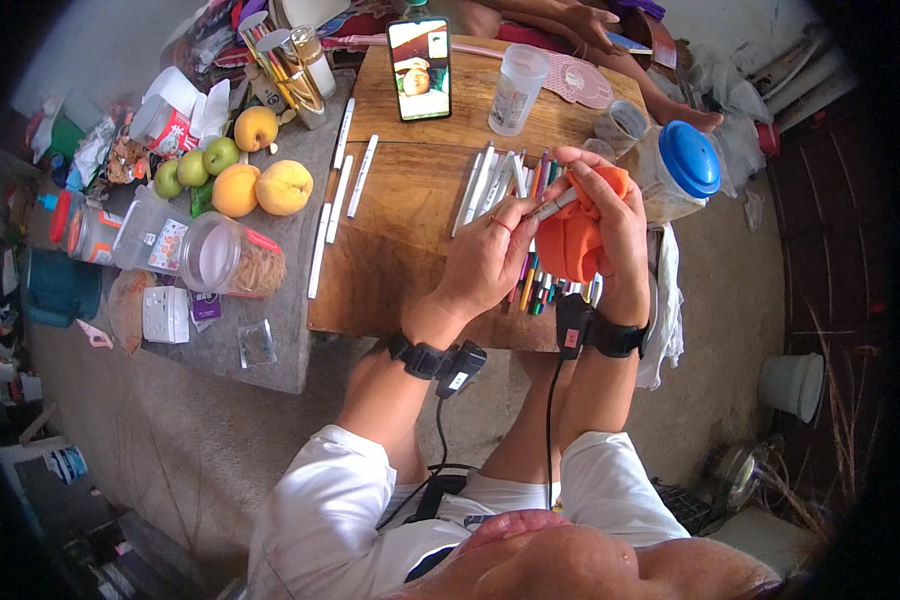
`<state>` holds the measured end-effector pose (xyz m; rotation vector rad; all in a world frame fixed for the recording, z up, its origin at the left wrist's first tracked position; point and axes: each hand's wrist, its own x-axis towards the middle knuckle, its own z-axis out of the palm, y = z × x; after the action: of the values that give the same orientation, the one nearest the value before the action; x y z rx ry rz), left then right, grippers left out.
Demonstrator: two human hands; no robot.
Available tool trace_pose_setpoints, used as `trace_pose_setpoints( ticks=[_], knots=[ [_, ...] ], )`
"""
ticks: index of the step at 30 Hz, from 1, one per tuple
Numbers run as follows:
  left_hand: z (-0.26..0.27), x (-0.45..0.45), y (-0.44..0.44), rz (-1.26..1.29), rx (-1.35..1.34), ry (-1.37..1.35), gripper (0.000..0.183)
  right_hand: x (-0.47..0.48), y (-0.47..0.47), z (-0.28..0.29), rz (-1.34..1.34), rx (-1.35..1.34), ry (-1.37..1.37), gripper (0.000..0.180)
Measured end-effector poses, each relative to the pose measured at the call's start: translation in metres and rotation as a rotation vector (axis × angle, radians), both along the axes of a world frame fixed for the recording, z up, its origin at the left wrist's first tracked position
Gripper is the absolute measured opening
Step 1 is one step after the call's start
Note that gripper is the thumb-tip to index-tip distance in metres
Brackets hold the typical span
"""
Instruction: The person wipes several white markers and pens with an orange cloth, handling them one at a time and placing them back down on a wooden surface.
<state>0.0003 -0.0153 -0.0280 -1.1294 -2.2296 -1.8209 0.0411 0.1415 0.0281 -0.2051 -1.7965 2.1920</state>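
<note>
My left hand (480,259) pinches one end of a white and grey marker pen (553,204) above the wooden table (390,277). An orange cloth (574,240) is bunched in my right hand (616,214), whose fingers hold the pen's other end. Beneath and beyond the hands lie many pens: white markers (484,184) in a row and coloured pens (529,289), partly hidden by the hands and cloth. Several more white markers (363,176) rest apart, toward the left edge of the wooden table.
A phone (420,71) stands upright at the back, near a plastic cup (519,90) and a blue-lidded jar (671,172). On the grey table to the left are peaches (283,187), green fruit (220,156), a clear jar (232,255) and a white socket block (166,315). Another person's legs (664,94) are behind.
</note>
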Motion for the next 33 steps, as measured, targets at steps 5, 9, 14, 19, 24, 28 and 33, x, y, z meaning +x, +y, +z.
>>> trace_pose_setpoints(
  ticks=[5,9,14,19,24,28,33],
  knots=[
    [-0.001,-0.002,0.0,-0.047,0.081,0.027,0.021,-0.002,-0.001,-0.005,0.091,-0.211,0.046,0.029],
    [-0.006,-0.003,0.0,-0.065,0.14,-0.034,0.023,-0.002,-0.004,-0.004,0.161,-0.328,0.09,0.032],
    [-0.011,-0.008,0.005,-0.036,0.307,-0.084,0.024,-0.003,-0.024,0.005,0.128,-0.207,0.063,0.04],
    [-0.006,-0.003,-0.002,-0.002,0.323,-0.041,0.021,-0.004,-0.016,-0.002,0.215,-0.269,0.076,0.034],
    [-0.005,-0.005,-0.004,-0.031,0.186,-0.036,0.016,0.002,-0.011,0.004,0.218,-0.219,-0.012,0.03],
    [-0.001,0.001,0.007,0.033,0.445,-0.18,0.022,-0.005,-0.026,0.003,0.125,-0.231,0.026,0.031],
    [-0.008,-0.007,-0.004,-0.029,0.311,-0.263,0.023,-0.007,-0.031,0.007,-0.053,-0.211,0.172,0.038]
  ],
)
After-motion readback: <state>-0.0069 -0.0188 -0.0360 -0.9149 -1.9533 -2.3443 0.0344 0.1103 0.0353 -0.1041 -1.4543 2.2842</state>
